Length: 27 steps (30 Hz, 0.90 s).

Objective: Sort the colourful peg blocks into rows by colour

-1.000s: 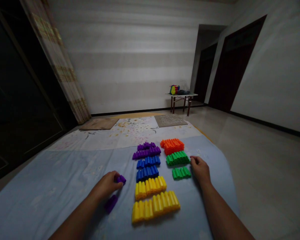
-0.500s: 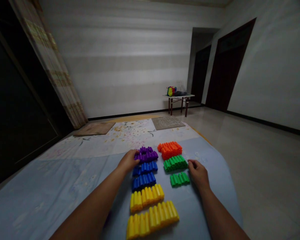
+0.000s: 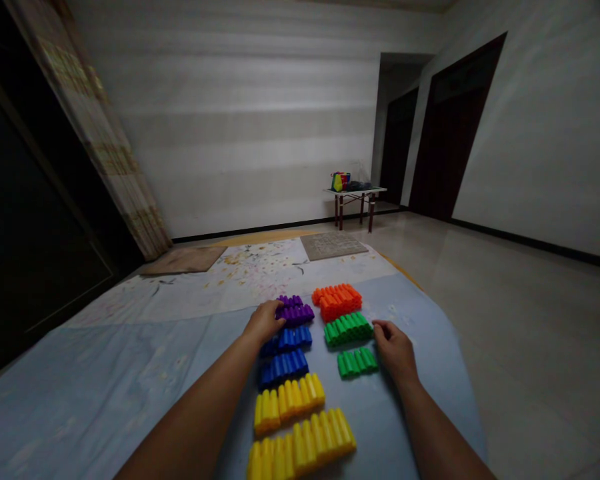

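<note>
My left hand (image 3: 266,321) is at the left end of the purple pieces (image 3: 297,313), its fingers closed on them. Blue pieces (image 3: 285,367) lie in two rows nearer to me, then two rows of yellow pieces (image 3: 325,437). To the right, orange pieces (image 3: 337,301) are stacked at the back, with a larger green group (image 3: 349,330) and a smaller green row (image 3: 357,363) in front. My right hand (image 3: 391,340) rests beside the larger green group's right end, thumb and finger pinched together; whatever may be between them is too small to see.
The pieces lie on a bed-like surface with a blue and floral cloth (image 3: 130,347). A brown mat (image 3: 185,260) and a grey mat (image 3: 333,245) lie at its far edge. Beyond stands a small table (image 3: 355,192) with a colourful bag.
My left hand has moved slightly over the purple pieces, whose front row now looks more even. My right hand stays by the green group. The view has shifted a little.
</note>
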Each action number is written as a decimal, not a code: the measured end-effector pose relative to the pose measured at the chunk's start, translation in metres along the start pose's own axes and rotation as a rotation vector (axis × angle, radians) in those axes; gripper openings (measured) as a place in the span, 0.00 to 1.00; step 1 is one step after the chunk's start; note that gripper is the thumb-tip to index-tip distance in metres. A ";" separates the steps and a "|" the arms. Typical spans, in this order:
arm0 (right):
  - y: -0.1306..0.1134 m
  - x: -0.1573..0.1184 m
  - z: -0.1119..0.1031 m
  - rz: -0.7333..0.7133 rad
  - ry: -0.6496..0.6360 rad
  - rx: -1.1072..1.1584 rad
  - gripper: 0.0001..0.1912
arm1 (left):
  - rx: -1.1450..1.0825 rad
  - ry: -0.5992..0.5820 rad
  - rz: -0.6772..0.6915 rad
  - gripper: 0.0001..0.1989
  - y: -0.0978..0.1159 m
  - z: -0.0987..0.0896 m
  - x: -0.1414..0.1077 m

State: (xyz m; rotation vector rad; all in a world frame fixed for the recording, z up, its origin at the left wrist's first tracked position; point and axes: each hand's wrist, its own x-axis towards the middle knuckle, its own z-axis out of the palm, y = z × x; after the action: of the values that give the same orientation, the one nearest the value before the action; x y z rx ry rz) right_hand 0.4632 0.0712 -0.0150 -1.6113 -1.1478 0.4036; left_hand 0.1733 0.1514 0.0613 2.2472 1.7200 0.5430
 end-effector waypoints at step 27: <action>0.005 -0.003 -0.005 -0.035 -0.037 -0.078 0.21 | -0.149 -0.442 -0.083 0.29 -0.060 -0.071 -0.195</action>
State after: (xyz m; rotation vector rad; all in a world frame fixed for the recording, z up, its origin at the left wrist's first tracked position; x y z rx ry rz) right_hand 0.4683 0.0659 -0.0185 -1.6553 -1.2317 0.3714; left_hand 0.0449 -0.0217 0.0727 1.9937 1.4853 0.1335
